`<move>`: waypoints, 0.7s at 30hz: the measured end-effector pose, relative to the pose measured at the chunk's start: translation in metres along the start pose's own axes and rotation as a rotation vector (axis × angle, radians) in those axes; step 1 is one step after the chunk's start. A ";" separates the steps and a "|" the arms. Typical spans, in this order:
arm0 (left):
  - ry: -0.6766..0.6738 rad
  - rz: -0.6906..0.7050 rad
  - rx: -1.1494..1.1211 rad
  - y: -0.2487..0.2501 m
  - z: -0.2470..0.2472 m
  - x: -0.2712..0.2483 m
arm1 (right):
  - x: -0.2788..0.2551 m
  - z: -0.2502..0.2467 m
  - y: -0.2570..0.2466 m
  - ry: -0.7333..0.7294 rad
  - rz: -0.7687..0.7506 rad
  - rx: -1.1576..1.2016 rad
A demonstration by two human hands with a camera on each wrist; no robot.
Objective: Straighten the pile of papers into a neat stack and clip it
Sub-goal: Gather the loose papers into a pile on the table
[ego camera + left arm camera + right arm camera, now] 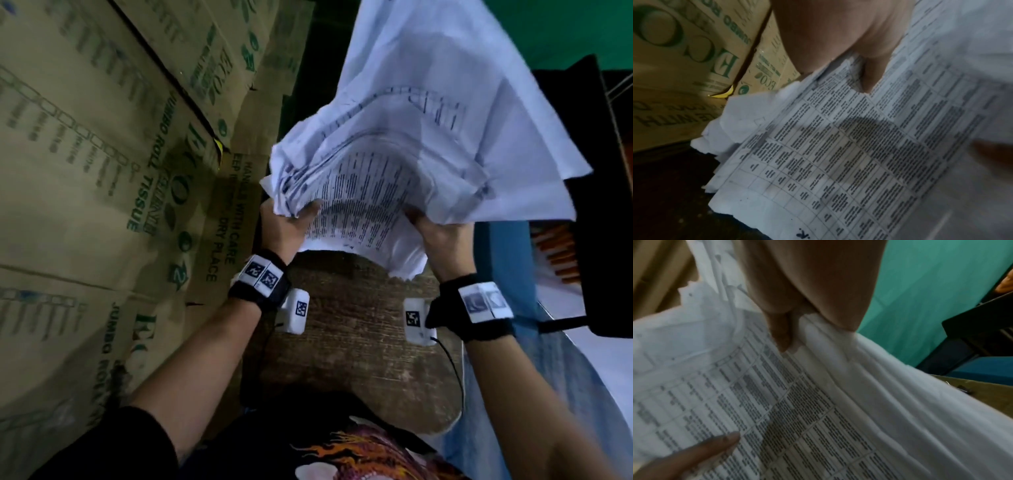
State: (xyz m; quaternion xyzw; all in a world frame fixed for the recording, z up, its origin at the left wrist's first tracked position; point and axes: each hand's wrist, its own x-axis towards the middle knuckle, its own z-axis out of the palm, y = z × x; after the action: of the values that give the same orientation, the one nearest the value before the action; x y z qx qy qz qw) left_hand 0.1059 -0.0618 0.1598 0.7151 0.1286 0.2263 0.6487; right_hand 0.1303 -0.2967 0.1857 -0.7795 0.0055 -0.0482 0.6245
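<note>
**Papers lifted in both hands, edges still ragged**

The pile of papers (394,178) is held up off the wooden counter (349,329), a crumpled, fanned sheaf of printed tables with loose sheets splaying up and away from the person. Its near, lower edge sits between the hands; the long axis runs away from the body, tilted up. The left hand (284,229) grips the left near corner, thumb on the printed face in the left wrist view and fingers curled behind. The right hand (442,236) grips the right near side, its fingers (781,331) pinching into the folds. Both hands are equally close, one on each side, so the squaring move likely turns on dropping that near edge down onto the counter directly beneath.

Cardboard boxes (102,154) stand to the left. No clip can be surely identified; a small dark object (964,388) lies on a surface in the right wrist view, too small to identify. The sheaf's far edges are blurred and cut off.
</note>
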 end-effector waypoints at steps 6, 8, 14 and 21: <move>-0.343 -0.235 -0.019 -0.015 -0.026 0.008 | -0.014 -0.030 0.003 -0.116 0.143 0.082; -0.448 -0.195 0.052 -0.016 -0.031 0.014 | -0.011 -0.034 0.002 -0.120 0.134 0.058; -0.456 -0.151 0.115 -0.003 -0.014 0.018 | 0.010 -0.020 0.020 -0.105 0.128 0.023; -0.479 -0.328 0.025 -0.023 -0.025 0.008 | 0.004 -0.030 0.024 -0.124 0.215 0.079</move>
State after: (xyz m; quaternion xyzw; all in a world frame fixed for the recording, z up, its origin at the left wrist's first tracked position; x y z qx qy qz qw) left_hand 0.1031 -0.0329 0.1398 0.7259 0.0883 -0.0586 0.6796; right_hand 0.1335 -0.3315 0.1693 -0.7506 0.0486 0.0673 0.6555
